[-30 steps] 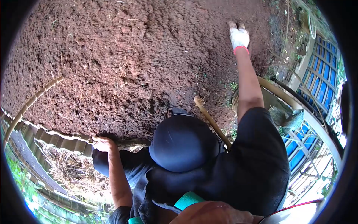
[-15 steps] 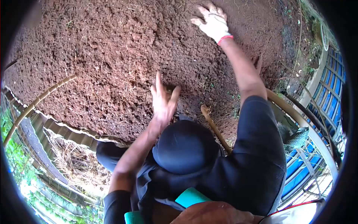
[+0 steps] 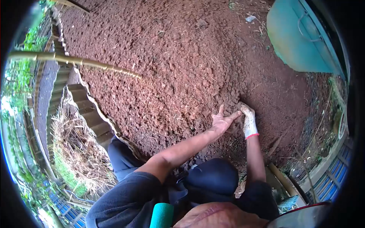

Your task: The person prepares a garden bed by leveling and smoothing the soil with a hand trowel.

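Item: left hand [image 3: 223, 121], bare, fingers spread open and resting flat on the loose red-brown soil [image 3: 178, 64] at 3 o'clock of centre, gripping nothing. Right hand [image 3: 248, 118], in a white glove with a red cuff, lies just beside it at 3 o'clock, fingertips pushed into the clods, so its grip cannot be told. Surroundings: bamboo pole [image 3: 76, 60] at 10 o'clock, corrugated edging [image 3: 97, 110] along the mound's left side, straw pile [image 3: 78, 152] at 8 o'clock, teal container [image 3: 296, 38] at 1 o'clock.
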`<control>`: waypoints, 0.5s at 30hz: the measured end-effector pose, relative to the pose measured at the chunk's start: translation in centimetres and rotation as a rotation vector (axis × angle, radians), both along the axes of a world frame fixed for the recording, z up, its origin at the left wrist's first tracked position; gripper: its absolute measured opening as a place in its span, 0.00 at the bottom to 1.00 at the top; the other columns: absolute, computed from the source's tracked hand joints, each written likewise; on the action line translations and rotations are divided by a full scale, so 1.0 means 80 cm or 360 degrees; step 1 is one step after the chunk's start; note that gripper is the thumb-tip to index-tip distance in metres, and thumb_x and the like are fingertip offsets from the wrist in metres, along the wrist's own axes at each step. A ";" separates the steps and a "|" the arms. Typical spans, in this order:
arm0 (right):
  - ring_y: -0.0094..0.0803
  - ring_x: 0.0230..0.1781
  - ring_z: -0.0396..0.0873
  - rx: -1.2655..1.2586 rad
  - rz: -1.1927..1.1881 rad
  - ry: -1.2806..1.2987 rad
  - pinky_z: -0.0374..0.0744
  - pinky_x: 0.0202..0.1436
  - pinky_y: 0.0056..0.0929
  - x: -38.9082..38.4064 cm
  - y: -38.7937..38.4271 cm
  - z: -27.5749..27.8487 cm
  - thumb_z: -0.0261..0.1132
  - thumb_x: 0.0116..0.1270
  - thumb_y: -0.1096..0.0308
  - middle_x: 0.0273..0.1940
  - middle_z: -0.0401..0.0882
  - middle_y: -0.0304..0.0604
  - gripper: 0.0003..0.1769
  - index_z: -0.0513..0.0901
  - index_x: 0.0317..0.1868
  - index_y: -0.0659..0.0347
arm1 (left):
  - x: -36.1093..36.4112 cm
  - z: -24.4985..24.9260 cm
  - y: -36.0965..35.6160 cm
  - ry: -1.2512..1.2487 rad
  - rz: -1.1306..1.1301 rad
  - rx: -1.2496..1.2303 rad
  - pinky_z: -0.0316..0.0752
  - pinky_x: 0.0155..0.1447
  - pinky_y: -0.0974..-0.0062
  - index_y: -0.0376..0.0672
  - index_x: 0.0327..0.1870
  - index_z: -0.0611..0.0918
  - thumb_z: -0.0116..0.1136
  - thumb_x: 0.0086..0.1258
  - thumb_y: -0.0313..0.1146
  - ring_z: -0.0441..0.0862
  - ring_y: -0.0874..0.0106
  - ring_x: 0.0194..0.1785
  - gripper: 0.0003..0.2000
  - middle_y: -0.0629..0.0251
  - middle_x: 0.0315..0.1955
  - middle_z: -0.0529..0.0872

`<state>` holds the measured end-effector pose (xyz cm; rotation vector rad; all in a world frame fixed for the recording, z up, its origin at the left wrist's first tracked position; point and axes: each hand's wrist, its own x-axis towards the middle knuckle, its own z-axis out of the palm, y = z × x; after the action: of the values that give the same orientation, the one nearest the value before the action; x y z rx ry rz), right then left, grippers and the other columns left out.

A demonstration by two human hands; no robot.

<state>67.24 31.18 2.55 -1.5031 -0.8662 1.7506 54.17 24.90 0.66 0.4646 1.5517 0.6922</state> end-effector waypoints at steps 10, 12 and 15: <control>0.42 0.58 0.76 0.0390 -0.0197 0.0843 0.71 0.67 0.38 -0.292 0.191 0.214 0.55 0.74 0.57 0.59 0.77 0.47 0.28 0.69 0.66 0.67 | -0.290 0.245 0.185 -0.0625 0.1273 0.0719 0.76 0.60 0.48 0.36 0.68 0.63 0.58 0.66 0.55 0.61 0.49 0.71 0.38 0.38 0.66 0.64; 0.40 0.59 0.76 0.0615 -0.0258 0.0972 0.71 0.67 0.36 -0.309 0.209 0.227 0.59 0.72 0.62 0.59 0.77 0.48 0.25 0.72 0.64 0.69 | -0.332 0.267 0.184 -0.0369 0.1574 0.0629 0.74 0.63 0.50 0.35 0.69 0.62 0.54 0.71 0.48 0.58 0.51 0.73 0.33 0.38 0.68 0.61; 0.38 0.61 0.75 0.1443 -0.0113 -0.0195 0.77 0.62 0.38 -0.266 0.183 0.215 0.61 0.70 0.54 0.61 0.75 0.50 0.25 0.79 0.58 0.64 | -0.342 0.272 0.131 0.0309 0.0532 0.0317 0.75 0.63 0.53 0.33 0.65 0.67 0.49 0.73 0.35 0.68 0.54 0.68 0.23 0.42 0.65 0.69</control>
<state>46.00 45.83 19.76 -0.9965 -1.3954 0.9700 26.80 35.40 22.41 0.4333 1.7726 1.0924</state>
